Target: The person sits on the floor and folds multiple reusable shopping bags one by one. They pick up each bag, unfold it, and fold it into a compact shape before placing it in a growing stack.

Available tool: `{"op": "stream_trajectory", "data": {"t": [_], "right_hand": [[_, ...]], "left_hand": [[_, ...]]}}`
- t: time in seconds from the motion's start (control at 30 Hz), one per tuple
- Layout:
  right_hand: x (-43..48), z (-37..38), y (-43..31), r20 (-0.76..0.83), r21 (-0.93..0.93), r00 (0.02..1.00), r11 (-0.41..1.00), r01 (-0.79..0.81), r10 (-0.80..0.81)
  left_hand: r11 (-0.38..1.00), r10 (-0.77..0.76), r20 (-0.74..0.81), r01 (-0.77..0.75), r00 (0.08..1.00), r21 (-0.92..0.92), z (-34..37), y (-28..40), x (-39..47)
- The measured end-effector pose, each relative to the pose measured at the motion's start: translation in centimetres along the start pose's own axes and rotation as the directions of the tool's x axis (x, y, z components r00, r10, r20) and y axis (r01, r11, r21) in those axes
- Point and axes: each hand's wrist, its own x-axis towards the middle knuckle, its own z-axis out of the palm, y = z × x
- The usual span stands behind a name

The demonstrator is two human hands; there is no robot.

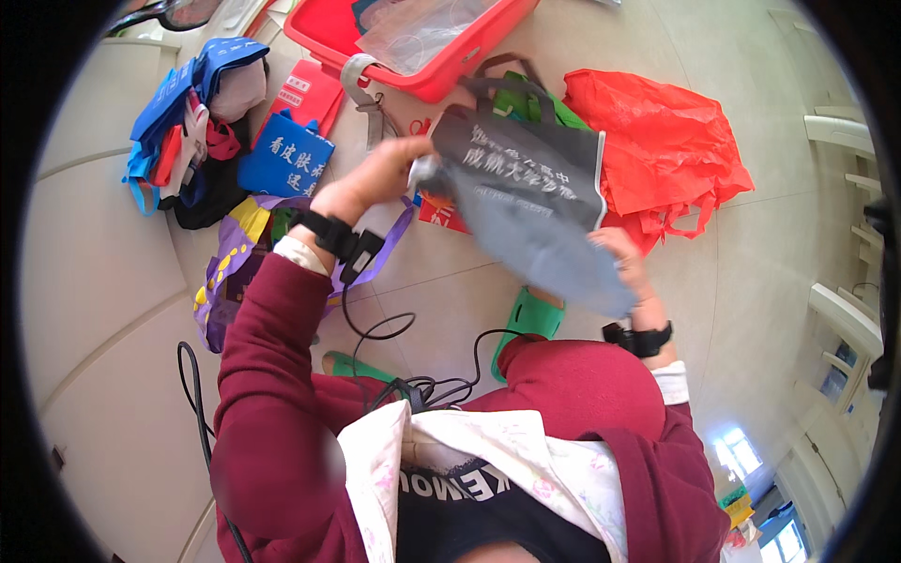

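Stretched between my two hands is a grey-blue sheet-like item [535, 243], perhaps a bag, blurred by motion. My left hand [394, 165] grips its upper left end, and my right hand [625, 259] pinches its right edge. Behind it lies a dark grey bag [486, 141] with handles and white printing, partly covered by the grey-blue item. A crumpled red bag [654, 141] spreads on the floor to the right, above my right hand. Under the dark bag's handles a green bag [514, 95] shows in part.
A red plastic bin [422, 81] holding clear plastic stands ahead. Blue bags [285, 156], a red packet [310, 95] and a purple-yellow bag [236, 253] lie to the left. Black cables [422, 387] run from my wrist straps across my lap. Cabinet doors [98, 281] border the left side.
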Motion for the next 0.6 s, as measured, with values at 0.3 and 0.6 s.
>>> {"op": "stream_trajectory", "data": {"t": [0.3,0.6], "right_hand": [[0.7,2.1,1.9,0.047,0.194,0.931,0.911,-0.365,0.363],[3.6,2.2,4.7,-0.336,-0.005,0.91,0.965,-0.261,0.244]], "left_hand": [[0.81,-0.401,0.137,0.421,0.906,-0.408,5.8,-5.5,-3.2],[0.805,-0.583,-0.376,0.449,0.72,-0.388,10.2,-7.0,-1.3]]}}
